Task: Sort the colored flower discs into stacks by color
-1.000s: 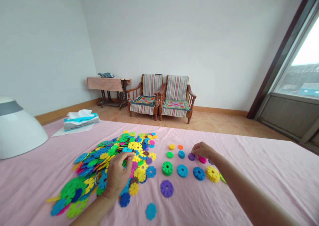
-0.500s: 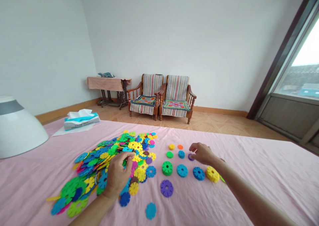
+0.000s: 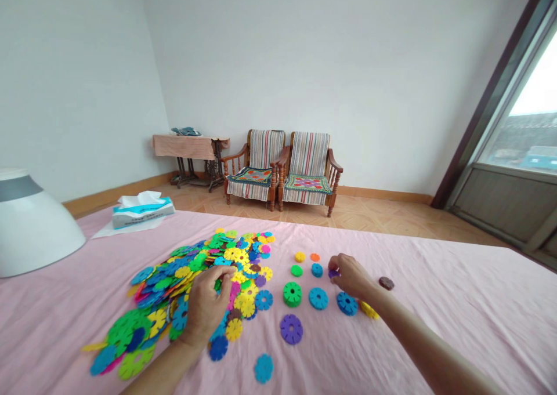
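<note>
My right hand [image 3: 348, 274] is bent down over a small purple notched plastic disc [image 3: 333, 273], its fingertips closed at the disc's edge and partly covering it. Over the right side of a big mixed pile of notched discs [image 3: 183, 273] is my left hand [image 3: 208, 305], thumb and fingers curled together; whatever they may pinch is hidden. Sorted discs stand in rows near my right hand: light blue [image 3: 317, 270], green [image 3: 292, 294], larger light blue [image 3: 318, 298], dark blue [image 3: 347, 303] and a yellow stack [image 3: 369, 310] partly behind my forearm.
A brown disc [image 3: 386, 283] lies right of my right wrist. Nearer me are a purple disc [image 3: 291, 329] and a blue one [image 3: 263, 368]. On the pink cloth [image 3: 456, 302] at left stand a tissue box [image 3: 143, 211] and a white rounded object [image 3: 37, 229]. Two chairs [image 3: 287, 171] stand beyond.
My right hand has shifted slightly left and down onto the purple disc; its forearm now uncovers the brown disc and covers more of the yellow stack. My left hand stays put.
</note>
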Available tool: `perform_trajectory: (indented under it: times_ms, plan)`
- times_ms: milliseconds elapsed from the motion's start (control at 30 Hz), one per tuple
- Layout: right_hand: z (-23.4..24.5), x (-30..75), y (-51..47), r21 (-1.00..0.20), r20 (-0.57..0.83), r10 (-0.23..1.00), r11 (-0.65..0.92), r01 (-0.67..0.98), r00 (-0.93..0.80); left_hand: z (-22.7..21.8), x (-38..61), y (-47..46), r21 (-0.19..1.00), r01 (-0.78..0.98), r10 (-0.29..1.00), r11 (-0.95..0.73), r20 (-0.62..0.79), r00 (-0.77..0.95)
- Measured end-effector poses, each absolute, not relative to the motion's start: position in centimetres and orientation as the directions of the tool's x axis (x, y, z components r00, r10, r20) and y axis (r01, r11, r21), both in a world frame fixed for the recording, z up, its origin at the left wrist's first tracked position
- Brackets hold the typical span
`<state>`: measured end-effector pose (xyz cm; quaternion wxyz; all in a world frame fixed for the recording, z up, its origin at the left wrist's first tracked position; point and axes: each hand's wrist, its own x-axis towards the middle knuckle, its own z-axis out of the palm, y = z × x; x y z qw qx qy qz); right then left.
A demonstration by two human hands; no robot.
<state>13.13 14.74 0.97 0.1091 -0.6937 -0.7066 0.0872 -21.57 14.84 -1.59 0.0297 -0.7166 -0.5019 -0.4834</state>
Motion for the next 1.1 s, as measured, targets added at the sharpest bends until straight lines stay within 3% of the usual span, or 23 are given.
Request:
perform_trajectory:
  times_ms: [367,567,733,900,1100]
  plan:
    - [2.5,11.4,12.4,-0.336,0.162,0.987,0.071,0.939,-0.017,-0.8,-21.2,14.3,0.42,0.761,0.653,-0.494,0.757,0.006]
    - [3.6,6.0,7.3,-0.511,0.264,0.956,0.251,0.822,-0.128,-0.9,-21.1,14.2,0.416,0.76,0.643,-0.5,0.765,0.004]
    - [3.4,1.1,3.8,-0.562,0.098,0.94,0.324,0.761,-0.328,-1.1,-21.2,14.3,0.421,0.757,0.652,-0.5,0.758,0.008]
    - [2.3,-1.5,3.5,-0.439,-0.104,0.903,0.334,0.834,-0.417,-1.0,-21.1,14.4,0.425,0.76,0.657,-0.492,0.754,0.004]
    - [1.5,-2.2,4.0,-0.403,-0.118,0.904,0.334,0.852,-0.411,-0.8,-21.1,14.4,0.426,0.757,0.658,-0.495,0.753,0.006]
